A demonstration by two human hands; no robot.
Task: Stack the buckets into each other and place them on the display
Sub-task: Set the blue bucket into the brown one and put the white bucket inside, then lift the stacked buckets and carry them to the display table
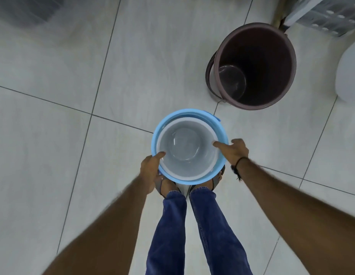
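A white bucket (187, 147) sits nested inside a light blue bucket (193, 113) right in front of my feet. My left hand (150, 171) grips the stack's rim on the left side, thumb over the edge. On the right side my right hand (233, 151) holds the rim, thumb hooked over the white bucket's edge. A larger brown bucket (254, 64) with its handle folded down stands upright on the tiled floor to the far right, apart from the stack.
Pale floor tiles (73, 76) with dark grout lines spread all around. A white rounded object (349, 74) is at the right edge. A shelf unit with clear packaged goods (327, 16) stands at the top right, behind the brown bucket.
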